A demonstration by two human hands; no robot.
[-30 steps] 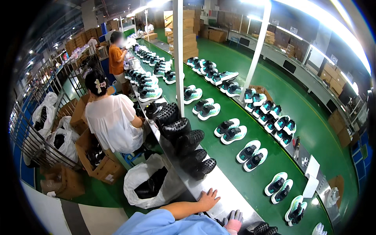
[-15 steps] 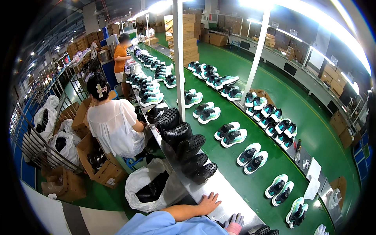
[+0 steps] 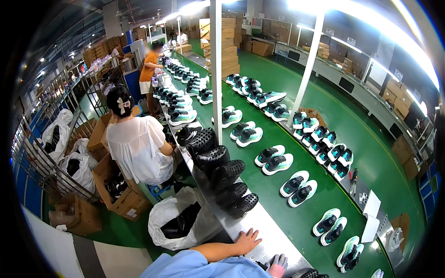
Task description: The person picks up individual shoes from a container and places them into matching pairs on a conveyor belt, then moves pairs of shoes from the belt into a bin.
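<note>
My left hand [image 3: 246, 241] is bare and lies flat, fingers spread, on the steel ledge [image 3: 273, 236] beside the green conveyor belt [image 3: 306, 217]. Its blue-sleeved forearm comes in from the lower left. My right hand [image 3: 278, 264] wears a grey and pink glove and shows only in part at the bottom edge, next to a black shoe [image 3: 308, 273]. Whether it holds anything is hidden. A row of black perforated clogs [image 3: 227, 173] lies on the ledge just beyond my left hand.
Pairs of teal, white and black sneakers [image 3: 299, 187] ride the belt. A seated person in white [image 3: 136, 146] and a standing person in orange [image 3: 149, 74] work at the left. A white bag of black shoes [image 3: 181, 222], cardboard boxes [image 3: 123, 199] and white posts [image 3: 216, 69] stand nearby.
My left hand stays flat on the ledge and the gloved right hand keeps its place. The view has shifted slightly; the belt's sneakers sit a little nearer.
</note>
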